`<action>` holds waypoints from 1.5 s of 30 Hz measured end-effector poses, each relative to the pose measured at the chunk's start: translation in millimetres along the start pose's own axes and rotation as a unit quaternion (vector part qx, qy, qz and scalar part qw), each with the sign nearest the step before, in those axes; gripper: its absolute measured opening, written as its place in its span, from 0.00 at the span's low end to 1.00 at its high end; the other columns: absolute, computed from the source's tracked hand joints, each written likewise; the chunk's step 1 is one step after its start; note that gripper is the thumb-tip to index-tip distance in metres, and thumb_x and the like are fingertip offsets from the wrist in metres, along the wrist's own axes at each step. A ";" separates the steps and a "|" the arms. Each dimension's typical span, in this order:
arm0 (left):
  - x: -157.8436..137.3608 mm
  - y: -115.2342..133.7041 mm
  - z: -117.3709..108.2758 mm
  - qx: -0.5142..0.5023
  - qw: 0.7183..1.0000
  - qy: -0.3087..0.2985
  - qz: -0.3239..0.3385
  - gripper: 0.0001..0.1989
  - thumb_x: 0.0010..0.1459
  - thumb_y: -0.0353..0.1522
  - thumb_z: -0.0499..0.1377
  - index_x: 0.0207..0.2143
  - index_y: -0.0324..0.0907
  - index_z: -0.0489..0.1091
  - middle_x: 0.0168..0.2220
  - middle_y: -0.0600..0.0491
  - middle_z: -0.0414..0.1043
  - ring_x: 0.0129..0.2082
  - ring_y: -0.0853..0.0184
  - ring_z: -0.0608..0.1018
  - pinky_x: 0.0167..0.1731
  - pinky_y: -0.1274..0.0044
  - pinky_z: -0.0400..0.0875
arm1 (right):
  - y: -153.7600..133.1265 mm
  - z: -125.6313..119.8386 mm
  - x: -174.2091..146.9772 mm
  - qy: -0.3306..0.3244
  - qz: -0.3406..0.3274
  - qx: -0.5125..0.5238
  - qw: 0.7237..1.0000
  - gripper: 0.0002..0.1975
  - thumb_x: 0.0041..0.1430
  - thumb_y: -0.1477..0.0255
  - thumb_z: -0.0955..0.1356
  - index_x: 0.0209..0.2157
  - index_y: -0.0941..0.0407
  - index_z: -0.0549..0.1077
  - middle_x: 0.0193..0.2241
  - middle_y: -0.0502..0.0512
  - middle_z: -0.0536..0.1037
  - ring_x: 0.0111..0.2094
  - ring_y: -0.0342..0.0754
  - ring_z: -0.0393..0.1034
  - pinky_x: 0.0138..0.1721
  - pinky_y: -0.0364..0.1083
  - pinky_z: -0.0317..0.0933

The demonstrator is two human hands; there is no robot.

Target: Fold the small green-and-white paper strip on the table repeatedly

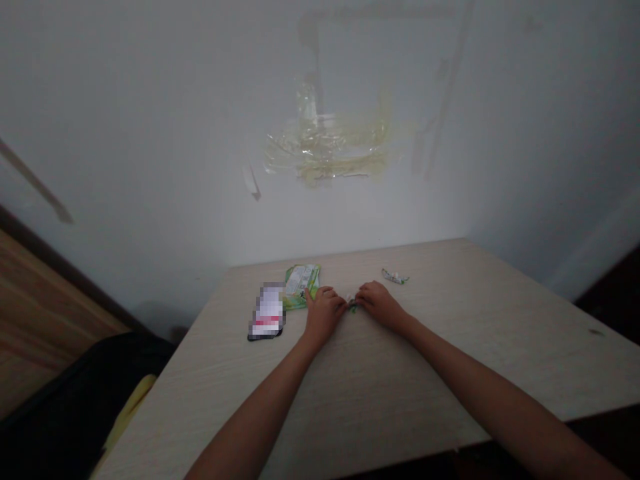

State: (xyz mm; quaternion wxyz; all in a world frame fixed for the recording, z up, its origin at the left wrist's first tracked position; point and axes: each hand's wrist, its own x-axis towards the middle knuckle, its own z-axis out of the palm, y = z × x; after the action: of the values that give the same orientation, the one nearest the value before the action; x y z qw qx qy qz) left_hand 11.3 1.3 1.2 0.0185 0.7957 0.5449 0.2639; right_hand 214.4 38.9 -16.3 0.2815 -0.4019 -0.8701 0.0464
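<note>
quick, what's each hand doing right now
Left hand: closed, pinching one end of a small green wrapper.
Right hand: closed, pinching the wrapper's other end.

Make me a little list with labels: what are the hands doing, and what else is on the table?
left hand: on the table, pinching one end of a small green wrapper
right hand: pinching the wrapper's other end
green packet: flat, just behind the left hand
second wrapper: lies alone behind the right hand
dark card: left of the packet, blurred
wall: old tape marks
</note>
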 end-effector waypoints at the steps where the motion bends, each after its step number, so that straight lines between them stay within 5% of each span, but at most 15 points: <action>1: 0.1 0.0 0.3 -0.005 1.000 0.004 -0.009 0.06 0.60 0.38 0.61 0.34 0.50 0.79 0.42 0.54 0.77 0.55 0.57 0.69 0.61 0.43 0.38 | -0.9 0.8 0.2 -0.001 0.011 0.002 1.000 0.08 0.64 0.70 0.67 0.36 0.56 0.79 0.34 0.56 0.78 0.39 0.49 0.69 0.46 0.48 0.57; 12: 3.9 5.3 8.9 -0.005 0.996 0.025 -0.084 0.05 0.58 0.37 0.63 0.31 0.49 0.79 0.56 0.53 0.70 0.63 0.51 0.60 0.61 0.41 0.41 | -10.5 5.5 2.7 0.016 0.132 0.013 0.991 0.07 0.62 0.70 0.68 0.35 0.56 0.78 0.35 0.56 0.79 0.41 0.50 0.70 0.47 0.48 0.57; 23: 8.0 7.4 7.5 0.013 0.994 0.008 -0.111 0.06 0.58 0.37 0.62 0.31 0.47 0.78 0.59 0.52 0.67 0.64 0.50 0.59 0.60 0.41 0.42 | -9.7 8.1 5.0 0.024 0.160 0.023 0.987 0.05 0.61 0.71 0.69 0.35 0.56 0.78 0.35 0.55 0.79 0.40 0.49 0.70 0.45 0.47 0.58; 31: 7.8 7.0 8.7 0.006 0.994 0.013 -0.105 0.07 0.58 0.37 0.62 0.30 0.46 0.78 0.59 0.50 0.67 0.64 0.50 0.59 0.60 0.40 0.41 | -11.4 9.1 6.0 0.028 0.161 0.010 0.987 0.07 0.61 0.70 0.69 0.35 0.56 0.79 0.35 0.57 0.79 0.40 0.51 0.70 0.45 0.49 0.59; 40: 4.1 2.3 10.1 -0.031 0.997 0.014 -0.070 0.05 0.57 0.40 0.63 0.36 0.55 0.79 0.60 0.55 0.67 0.64 0.51 0.59 0.60 0.41 0.38 | -6.7 -4.1 0.1 0.026 0.087 0.110 0.990 0.06 0.61 0.70 0.69 0.34 0.55 0.80 0.33 0.54 0.80 0.38 0.48 0.72 0.44 0.46 0.61; 45: 4.3 2.1 9.8 -0.030 0.998 0.009 -0.058 0.04 0.56 0.40 0.64 0.34 0.56 0.80 0.60 0.56 0.67 0.64 0.50 0.59 0.59 0.39 0.38 | -1.7 -5.3 -2.9 0.022 0.080 0.111 0.990 0.05 0.59 0.69 0.71 0.36 0.53 0.81 0.37 0.55 0.81 0.46 0.52 0.73 0.51 0.50 0.59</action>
State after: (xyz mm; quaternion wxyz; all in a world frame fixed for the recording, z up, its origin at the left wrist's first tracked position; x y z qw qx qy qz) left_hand 18.5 6.7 -4.8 0.0526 0.7592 0.5823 0.2860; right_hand 217.5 34.9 -12.6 0.3388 -0.4375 -0.8183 0.1558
